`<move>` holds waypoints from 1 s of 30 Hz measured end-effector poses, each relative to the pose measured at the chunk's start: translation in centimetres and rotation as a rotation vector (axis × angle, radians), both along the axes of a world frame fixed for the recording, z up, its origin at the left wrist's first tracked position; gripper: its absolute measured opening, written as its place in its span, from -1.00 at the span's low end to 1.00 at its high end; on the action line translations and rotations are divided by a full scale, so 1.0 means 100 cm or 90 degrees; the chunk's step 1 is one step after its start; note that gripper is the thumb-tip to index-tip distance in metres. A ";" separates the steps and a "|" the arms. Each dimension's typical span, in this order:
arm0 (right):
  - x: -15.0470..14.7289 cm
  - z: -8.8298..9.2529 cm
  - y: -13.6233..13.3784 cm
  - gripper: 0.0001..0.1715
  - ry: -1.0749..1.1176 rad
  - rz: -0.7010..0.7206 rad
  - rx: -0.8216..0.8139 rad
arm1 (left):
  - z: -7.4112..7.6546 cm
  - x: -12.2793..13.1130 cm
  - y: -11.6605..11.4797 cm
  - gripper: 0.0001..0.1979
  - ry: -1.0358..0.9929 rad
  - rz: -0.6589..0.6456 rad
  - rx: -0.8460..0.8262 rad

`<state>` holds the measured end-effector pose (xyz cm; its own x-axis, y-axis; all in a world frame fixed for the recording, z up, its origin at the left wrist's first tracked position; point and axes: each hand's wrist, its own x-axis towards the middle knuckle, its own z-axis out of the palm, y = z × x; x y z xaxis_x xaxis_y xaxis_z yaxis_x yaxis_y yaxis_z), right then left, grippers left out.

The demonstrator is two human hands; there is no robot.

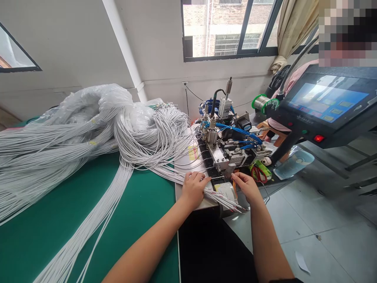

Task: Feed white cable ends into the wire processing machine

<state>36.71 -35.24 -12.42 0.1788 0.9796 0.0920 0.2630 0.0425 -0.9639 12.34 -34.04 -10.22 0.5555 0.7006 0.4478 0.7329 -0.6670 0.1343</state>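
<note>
My left hand (193, 189) rests over a bundle of white cables (222, 198), its thumb and fingers closed on one white cable (217, 178). That cable's end points right, into the front of a bench-top machine (218, 155) with metal blocks and blue air hoses. My right hand (246, 186) is at the machine's front right corner, thumb and forefinger pinched together close to the cable's end. What lies between those fingertips is too small to make out. Below the hands, the bundle's loose ends, some with reddish tips, hang past the table edge.
A large heap of white cables (153, 137), partly under clear plastic, covers the back of the green table (147, 228). At right stand a control screen (326, 102), a green solder spool (265, 104), red-handled scissors (259, 173) and a clear blue tray (296, 163). Another person sits behind the screen.
</note>
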 end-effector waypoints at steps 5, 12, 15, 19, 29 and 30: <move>0.000 0.025 -0.022 -0.53 -0.074 0.032 0.003 | -0.001 0.000 0.000 -0.45 0.005 0.000 0.027; -0.027 0.056 -0.043 -0.68 -0.257 0.216 0.062 | 0.000 0.000 0.000 -0.47 -0.004 0.002 0.029; -0.036 0.058 -0.043 -0.74 -0.301 0.264 0.081 | 0.000 0.000 0.000 -0.49 -0.011 0.002 0.023; -0.038 0.057 -0.036 -0.72 -0.290 0.221 0.109 | -0.001 -0.001 0.000 -0.55 -0.024 0.003 0.026; -0.022 0.045 -0.014 -0.69 -0.214 0.059 0.135 | 0.004 0.002 -0.002 -0.79 -0.076 0.051 0.095; -0.020 0.045 -0.013 -0.69 -0.214 0.058 0.135 | 0.005 0.002 -0.003 -0.80 -0.078 0.056 0.102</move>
<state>34.67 -36.54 -7.96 0.0184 0.9429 0.3325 0.5479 0.2687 -0.7922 12.52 -34.32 -9.75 0.4295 0.6582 0.6182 0.7743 -0.6208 0.1230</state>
